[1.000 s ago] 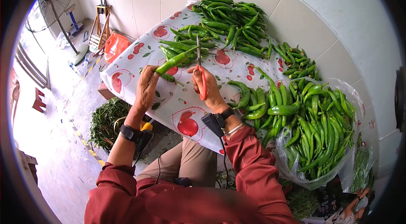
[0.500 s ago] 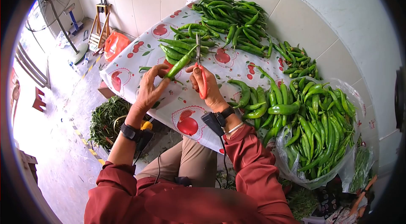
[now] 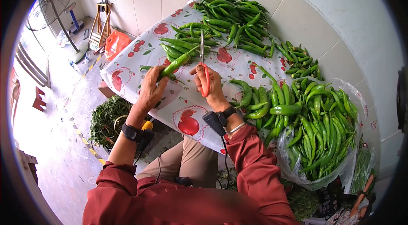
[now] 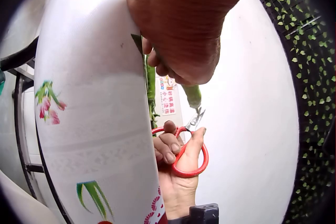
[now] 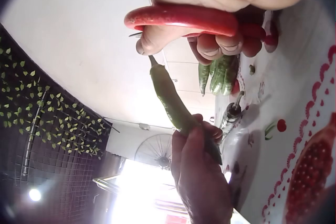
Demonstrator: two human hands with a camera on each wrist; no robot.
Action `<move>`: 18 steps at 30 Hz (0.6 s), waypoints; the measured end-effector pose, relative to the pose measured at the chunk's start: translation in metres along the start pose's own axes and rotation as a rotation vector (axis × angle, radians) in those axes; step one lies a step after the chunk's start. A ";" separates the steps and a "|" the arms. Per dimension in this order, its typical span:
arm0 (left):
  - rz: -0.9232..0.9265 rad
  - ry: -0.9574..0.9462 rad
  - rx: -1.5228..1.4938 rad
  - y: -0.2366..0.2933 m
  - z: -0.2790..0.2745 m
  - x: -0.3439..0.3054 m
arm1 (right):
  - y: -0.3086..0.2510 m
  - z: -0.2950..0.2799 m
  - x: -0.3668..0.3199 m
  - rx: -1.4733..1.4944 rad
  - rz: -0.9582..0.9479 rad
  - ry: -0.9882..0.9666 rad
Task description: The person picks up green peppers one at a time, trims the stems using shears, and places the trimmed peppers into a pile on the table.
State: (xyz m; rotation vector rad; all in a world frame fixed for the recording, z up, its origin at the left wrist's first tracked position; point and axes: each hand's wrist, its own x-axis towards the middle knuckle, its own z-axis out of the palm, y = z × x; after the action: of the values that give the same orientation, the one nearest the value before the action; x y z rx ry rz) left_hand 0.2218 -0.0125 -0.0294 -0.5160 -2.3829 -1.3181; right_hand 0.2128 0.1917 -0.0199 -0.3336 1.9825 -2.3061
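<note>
My left hand [image 3: 151,89] pinches a green pepper [image 3: 179,62] by its lower end, its stem end pointing up toward the scissor blades. Red-handled scissors [image 3: 205,81] are gripped in my right hand [image 3: 211,90], with fingers and thumb in the loops. In the right wrist view the pepper [image 5: 170,98] slants from my left hand [image 5: 202,176] up to its stem beside my right thumb. The left wrist view shows the scissors [image 4: 191,158] close to the pepper's tip [image 4: 193,97]. More peppers [image 3: 180,45] lie on the cloth just beyond.
A large pile of peppers [image 3: 238,16] covers the table's back, with smaller ones [image 3: 302,61] at the right. An open plastic bag [image 3: 314,186] full of peppers stands at the near right. The patterned cloth [image 3: 127,65] reaches the left table edge; leafy trimmings [image 3: 106,123] sit below.
The pepper in my left hand has shifted and tilted slightly, dipping lower and then coming back near the blades. A pepper on the cloth by my left hand has come into view. The scissors stay nearly in place.
</note>
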 end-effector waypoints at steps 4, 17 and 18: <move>-0.091 0.126 0.103 -0.001 0.002 0.001 | 0.003 -0.003 0.003 0.087 0.038 0.057; 0.071 0.222 0.542 -0.026 -0.005 0.009 | 0.004 -0.006 0.004 0.120 0.037 0.114; 0.012 0.178 0.501 -0.026 -0.006 0.010 | 0.003 -0.006 0.005 0.121 0.040 0.118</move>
State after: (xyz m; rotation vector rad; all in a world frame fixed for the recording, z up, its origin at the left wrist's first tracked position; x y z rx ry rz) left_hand 0.2013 -0.0288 -0.0407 -0.2520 -2.4256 -0.6815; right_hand 0.2067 0.1962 -0.0234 -0.1508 1.8686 -2.4592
